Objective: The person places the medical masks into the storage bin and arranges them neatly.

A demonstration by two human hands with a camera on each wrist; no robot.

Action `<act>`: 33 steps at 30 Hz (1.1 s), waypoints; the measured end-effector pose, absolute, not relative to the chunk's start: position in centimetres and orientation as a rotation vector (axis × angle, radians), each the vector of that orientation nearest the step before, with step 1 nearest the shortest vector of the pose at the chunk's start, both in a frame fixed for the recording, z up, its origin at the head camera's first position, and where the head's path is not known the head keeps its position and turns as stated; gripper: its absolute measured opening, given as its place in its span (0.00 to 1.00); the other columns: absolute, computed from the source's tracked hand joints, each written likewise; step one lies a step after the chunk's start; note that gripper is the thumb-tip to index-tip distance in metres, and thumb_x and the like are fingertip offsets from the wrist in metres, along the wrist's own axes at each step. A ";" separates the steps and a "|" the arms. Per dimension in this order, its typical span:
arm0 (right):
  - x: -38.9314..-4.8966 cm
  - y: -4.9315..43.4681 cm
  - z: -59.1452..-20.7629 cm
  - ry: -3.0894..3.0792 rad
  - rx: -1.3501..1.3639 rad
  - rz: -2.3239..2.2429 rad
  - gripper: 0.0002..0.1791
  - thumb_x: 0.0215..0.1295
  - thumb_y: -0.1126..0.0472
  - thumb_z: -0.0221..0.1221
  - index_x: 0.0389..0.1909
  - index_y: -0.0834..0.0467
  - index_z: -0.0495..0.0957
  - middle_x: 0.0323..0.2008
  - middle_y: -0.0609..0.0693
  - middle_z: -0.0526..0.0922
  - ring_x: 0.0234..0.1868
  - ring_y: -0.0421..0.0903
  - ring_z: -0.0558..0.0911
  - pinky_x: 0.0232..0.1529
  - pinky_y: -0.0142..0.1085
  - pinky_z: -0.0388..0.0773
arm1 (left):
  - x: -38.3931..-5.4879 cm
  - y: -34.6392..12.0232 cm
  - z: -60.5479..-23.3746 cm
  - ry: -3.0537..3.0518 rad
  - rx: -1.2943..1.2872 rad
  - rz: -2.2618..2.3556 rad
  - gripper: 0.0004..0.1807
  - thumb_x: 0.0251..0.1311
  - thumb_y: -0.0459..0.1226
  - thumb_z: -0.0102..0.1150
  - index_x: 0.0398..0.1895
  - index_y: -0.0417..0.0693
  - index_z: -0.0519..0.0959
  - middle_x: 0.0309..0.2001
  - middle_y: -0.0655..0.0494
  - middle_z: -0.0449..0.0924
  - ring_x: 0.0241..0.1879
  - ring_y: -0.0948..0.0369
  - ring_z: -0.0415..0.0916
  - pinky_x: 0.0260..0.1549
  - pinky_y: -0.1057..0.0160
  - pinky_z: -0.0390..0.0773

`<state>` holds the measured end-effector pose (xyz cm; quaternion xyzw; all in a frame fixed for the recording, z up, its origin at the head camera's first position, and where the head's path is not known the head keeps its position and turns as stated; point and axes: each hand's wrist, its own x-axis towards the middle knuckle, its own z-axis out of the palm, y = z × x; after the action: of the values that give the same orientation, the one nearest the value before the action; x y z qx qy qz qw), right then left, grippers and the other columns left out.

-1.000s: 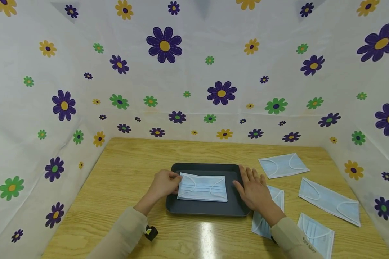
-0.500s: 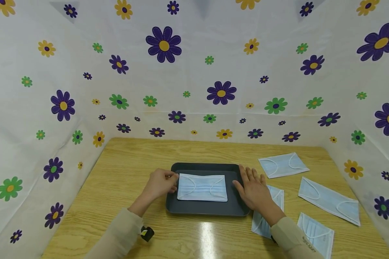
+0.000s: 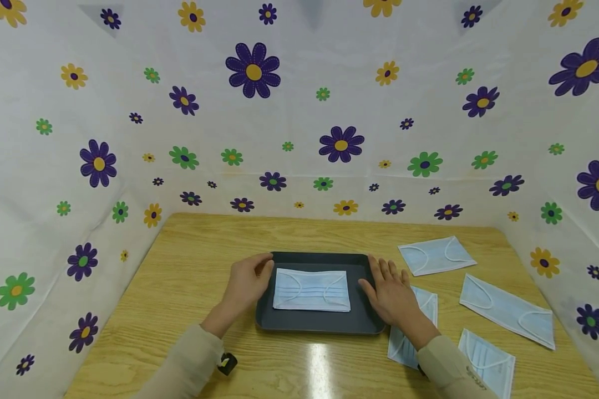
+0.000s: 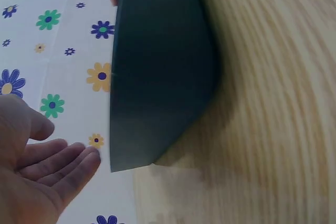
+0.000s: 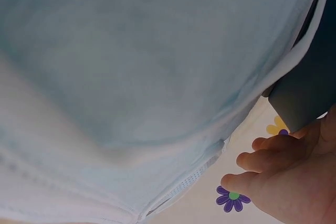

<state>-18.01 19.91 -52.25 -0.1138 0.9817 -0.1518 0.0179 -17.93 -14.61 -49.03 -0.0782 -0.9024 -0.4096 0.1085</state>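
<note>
Your left hand [image 3: 247,280] is standing at the left rim of the tray [image 3: 319,323], thumb held apart from loosely straight fingers and pinching nothing; whether the fingertips are touching the rim, I cannot tell. Outward from it, the table [image 3: 199,244] is giving you room to draw that hand away. Just to its right, inside the tray, the mask [image 3: 311,290] is lying flat, its long axis running across from hand to hand. Its left edge is sitting nearer your left hand than its right edge is to your right thumb, so the left is looking handier. Tray floor is showing along the mask's near side and in the gap before your right hand [image 3: 391,291], leaving fingertip space. That hand is lying at the right rim, back up, fingers stretched and slightly parted, gripping nothing. Under its wrist a partly hidden mask [image 3: 427,299] is resting; beyond it, the far mask [image 3: 436,255], middle mask [image 3: 506,310] and near mask [image 3: 486,354] are crowding any outward sweep.
</note>
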 end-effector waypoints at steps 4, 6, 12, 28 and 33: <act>-18.0 19.9 -52.2 3.049 -0.351 -0.468 0.41 0.85 0.39 0.42 0.85 0.61 0.49 0.80 0.72 0.59 0.81 0.74 0.55 0.76 0.74 0.48 | -18.0 -14.6 -49.7 -2.625 -0.328 -1.035 0.18 0.76 0.36 0.60 0.60 0.33 0.83 0.54 0.39 0.88 0.52 0.46 0.88 0.51 0.47 0.87; -18.0 19.9 -52.1 3.049 -0.351 -0.467 0.41 0.85 0.39 0.41 0.85 0.61 0.49 0.79 0.72 0.59 0.81 0.74 0.55 0.76 0.74 0.48 | -18.0 -14.6 -50.1 -2.641 -0.360 -0.933 0.19 0.77 0.37 0.58 0.62 0.33 0.82 0.58 0.38 0.86 0.59 0.42 0.85 0.57 0.44 0.84; -17.8 19.8 -51.9 3.061 -0.359 -0.465 0.40 0.85 0.41 0.43 0.85 0.62 0.50 0.79 0.72 0.59 0.81 0.74 0.56 0.76 0.74 0.49 | -17.8 -14.4 -51.6 -2.737 -0.486 -0.673 0.28 0.80 0.42 0.53 0.71 0.29 0.72 0.69 0.32 0.76 0.73 0.32 0.69 0.71 0.35 0.69; -17.9 20.1 -51.4 3.022 -0.369 -0.536 0.41 0.85 0.39 0.42 0.83 0.65 0.52 0.79 0.73 0.60 0.80 0.75 0.55 0.76 0.74 0.49 | -17.4 -13.9 -53.0 -3.012 -0.484 -0.470 0.43 0.82 0.57 0.40 0.84 0.33 0.50 0.84 0.34 0.48 0.83 0.31 0.38 0.78 0.27 0.42; -18.4 21.3 -51.2 2.993 -0.337 -0.681 0.41 0.86 0.39 0.37 0.82 0.69 0.54 0.78 0.74 0.59 0.80 0.76 0.55 0.75 0.75 0.50 | -17.4 -13.9 -52.9 -3.014 -0.457 -0.517 0.43 0.82 0.56 0.41 0.84 0.33 0.50 0.84 0.34 0.47 0.84 0.32 0.37 0.78 0.28 0.41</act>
<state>-18.44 21.34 -51.22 -0.1091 0.9689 -0.2206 0.0269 -17.38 -13.86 -52.87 -0.1479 -0.9745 -0.1671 0.0248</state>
